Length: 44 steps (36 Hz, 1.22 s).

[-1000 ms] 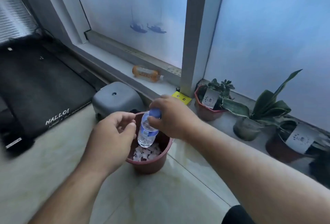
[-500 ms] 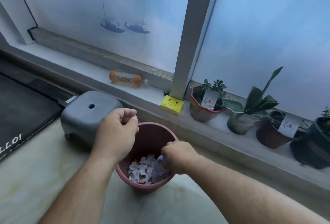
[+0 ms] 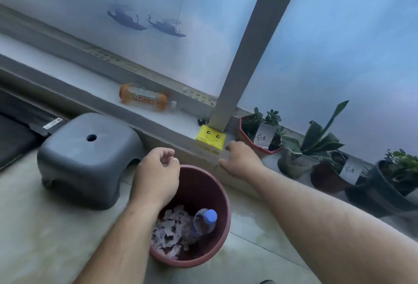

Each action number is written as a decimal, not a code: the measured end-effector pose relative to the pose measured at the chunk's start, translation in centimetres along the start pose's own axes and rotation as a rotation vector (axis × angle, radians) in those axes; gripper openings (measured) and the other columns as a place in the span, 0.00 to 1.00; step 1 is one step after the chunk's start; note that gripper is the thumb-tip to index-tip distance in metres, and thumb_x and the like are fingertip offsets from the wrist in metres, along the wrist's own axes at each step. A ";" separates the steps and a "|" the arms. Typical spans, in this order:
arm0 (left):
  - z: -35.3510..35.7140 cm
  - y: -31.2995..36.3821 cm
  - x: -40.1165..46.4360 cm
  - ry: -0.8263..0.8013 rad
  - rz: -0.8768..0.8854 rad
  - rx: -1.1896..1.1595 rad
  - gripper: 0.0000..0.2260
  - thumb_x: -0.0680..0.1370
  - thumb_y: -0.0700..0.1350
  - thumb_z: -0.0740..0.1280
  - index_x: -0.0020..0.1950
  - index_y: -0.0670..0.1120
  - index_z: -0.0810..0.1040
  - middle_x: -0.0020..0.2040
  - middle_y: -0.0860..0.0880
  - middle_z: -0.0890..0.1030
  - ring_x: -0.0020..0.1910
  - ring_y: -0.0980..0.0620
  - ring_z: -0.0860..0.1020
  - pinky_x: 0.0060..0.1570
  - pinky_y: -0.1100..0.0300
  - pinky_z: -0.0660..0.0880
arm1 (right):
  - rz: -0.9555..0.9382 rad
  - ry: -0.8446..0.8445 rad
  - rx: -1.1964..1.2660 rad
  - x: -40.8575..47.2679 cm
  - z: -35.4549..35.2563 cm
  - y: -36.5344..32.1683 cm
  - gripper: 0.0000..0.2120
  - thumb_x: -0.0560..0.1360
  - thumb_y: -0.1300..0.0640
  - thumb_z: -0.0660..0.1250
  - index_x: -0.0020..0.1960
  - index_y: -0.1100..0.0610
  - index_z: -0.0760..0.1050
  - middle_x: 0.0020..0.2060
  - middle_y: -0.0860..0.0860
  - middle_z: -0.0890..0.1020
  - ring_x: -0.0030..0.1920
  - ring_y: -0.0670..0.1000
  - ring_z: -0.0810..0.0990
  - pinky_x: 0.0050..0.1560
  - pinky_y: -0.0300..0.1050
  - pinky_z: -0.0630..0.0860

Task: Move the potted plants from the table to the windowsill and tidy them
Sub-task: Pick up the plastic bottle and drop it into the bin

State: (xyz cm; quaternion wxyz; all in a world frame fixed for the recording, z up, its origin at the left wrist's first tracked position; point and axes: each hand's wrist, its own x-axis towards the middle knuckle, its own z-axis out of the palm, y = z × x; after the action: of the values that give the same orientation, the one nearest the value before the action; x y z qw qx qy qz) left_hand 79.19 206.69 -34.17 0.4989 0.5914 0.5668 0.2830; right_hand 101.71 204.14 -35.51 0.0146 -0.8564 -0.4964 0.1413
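Several potted plants stand in a row on the windowsill [image 3: 158, 123] at the right: a red pot with a succulent [image 3: 251, 141], a grey pot with broad leaves [image 3: 294, 164], a dark red pot [image 3: 328, 179] and a black pot [image 3: 384, 191]. My right hand [image 3: 242, 161] hovers at the sill's edge just left of the red pot, fingers relaxed and holding nothing. My left hand [image 3: 158, 175] hangs over the rim of a reddish bin [image 3: 217, 195], fingers curled, with nothing visible in it. A clear plastic bottle with a blue cap [image 3: 199, 225] lies in the bin on paper scraps.
A grey plastic stool [image 3: 88, 154] stands on the floor left of the bin. On the sill lie an orange bottle [image 3: 144, 98] and a yellow smiley box [image 3: 210, 139] at the foot of the window post. A black treadmill [image 3: 13, 134] is at far left.
My right hand let go of the bottle in the bin and rose toward the sill by the red pot. The left hand stayed curled above the bin. The view shifted right.
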 end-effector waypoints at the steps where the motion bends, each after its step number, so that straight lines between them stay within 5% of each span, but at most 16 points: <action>1: 0.3 0.0 0.1 -0.002 0.010 0.015 0.09 0.78 0.45 0.66 0.57 0.52 0.80 0.50 0.54 0.84 0.52 0.52 0.82 0.58 0.51 0.78 | 0.022 0.002 0.016 1.1 0.5 0.1 0.23 0.76 0.52 0.66 0.69 0.59 0.72 0.66 0.57 0.76 0.64 0.59 0.77 0.62 0.53 0.76; 12: 0.1 -3.6 2.3 0.051 0.074 0.353 0.12 0.79 0.48 0.66 0.63 0.53 0.78 0.61 0.55 0.79 0.57 0.56 0.77 0.55 0.60 0.70 | -0.060 0.035 -0.184 11.3 6.0 -0.3 0.18 0.76 0.57 0.67 0.65 0.59 0.71 0.63 0.58 0.75 0.64 0.60 0.74 0.58 0.52 0.74; 20: 1.0 -4.5 4.1 0.039 0.050 0.433 0.13 0.79 0.47 0.65 0.64 0.52 0.78 0.63 0.53 0.78 0.60 0.53 0.77 0.58 0.59 0.71 | -0.244 0.161 -0.457 12.6 6.3 0.3 0.12 0.77 0.62 0.64 0.60 0.58 0.77 0.57 0.58 0.82 0.57 0.61 0.80 0.50 0.50 0.75; 24: 1.2 -5.4 4.2 -0.020 0.031 0.585 0.18 0.79 0.50 0.64 0.69 0.52 0.74 0.68 0.51 0.76 0.65 0.48 0.75 0.62 0.51 0.74 | -0.266 0.148 -0.419 11.6 4.8 0.6 0.07 0.75 0.58 0.66 0.51 0.56 0.78 0.51 0.57 0.84 0.52 0.62 0.81 0.42 0.49 0.71; 27: 1.0 -6.0 3.9 -0.101 0.002 0.707 0.20 0.80 0.51 0.64 0.72 0.53 0.71 0.69 0.51 0.75 0.65 0.47 0.75 0.60 0.49 0.76 | -0.307 0.206 -0.291 9.2 3.1 0.1 0.07 0.73 0.53 0.66 0.42 0.54 0.68 0.46 0.56 0.82 0.48 0.62 0.80 0.37 0.49 0.69; 32: 0.4 -7.0 4.3 -0.136 0.011 0.761 0.14 0.81 0.47 0.62 0.66 0.58 0.74 0.61 0.51 0.80 0.57 0.46 0.80 0.54 0.51 0.78 | -0.547 0.307 -0.060 0.1 1.0 -0.6 0.13 0.71 0.45 0.63 0.47 0.54 0.75 0.44 0.51 0.81 0.47 0.59 0.79 0.40 0.51 0.78; 38: 0.0 -7.8 5.3 -0.121 -0.020 0.679 0.10 0.78 0.44 0.64 0.57 0.53 0.80 0.57 0.48 0.84 0.57 0.43 0.80 0.54 0.50 0.78 | -0.664 -0.047 -0.193 -7.3 4.0 -3.2 0.20 0.71 0.43 0.56 0.52 0.52 0.80 0.48 0.49 0.82 0.50 0.56 0.80 0.46 0.51 0.80; 41: -0.3 -8.1 5.5 -0.105 -0.039 0.646 0.07 0.79 0.45 0.66 0.54 0.52 0.81 0.54 0.48 0.85 0.55 0.44 0.81 0.55 0.51 0.78 | -0.621 -0.098 -0.234 -7.2 6.4 -4.0 0.14 0.76 0.48 0.63 0.54 0.55 0.79 0.50 0.52 0.81 0.53 0.58 0.79 0.48 0.54 0.79; 44: -0.4 -8.2 5.4 -0.095 -0.047 0.632 0.06 0.78 0.47 0.67 0.53 0.51 0.82 0.52 0.49 0.85 0.53 0.44 0.81 0.54 0.51 0.78 | -0.566 -0.120 -0.247 -7.4 7.7 -4.1 0.18 0.78 0.41 0.64 0.58 0.54 0.78 0.54 0.51 0.80 0.56 0.57 0.76 0.50 0.54 0.78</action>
State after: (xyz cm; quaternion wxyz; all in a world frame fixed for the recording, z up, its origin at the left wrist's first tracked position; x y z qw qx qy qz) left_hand 76.65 210.77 -42.77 0.3229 0.7164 0.6162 0.0531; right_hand 92.81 199.03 -40.58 -0.0799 -0.6696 -0.7285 0.1205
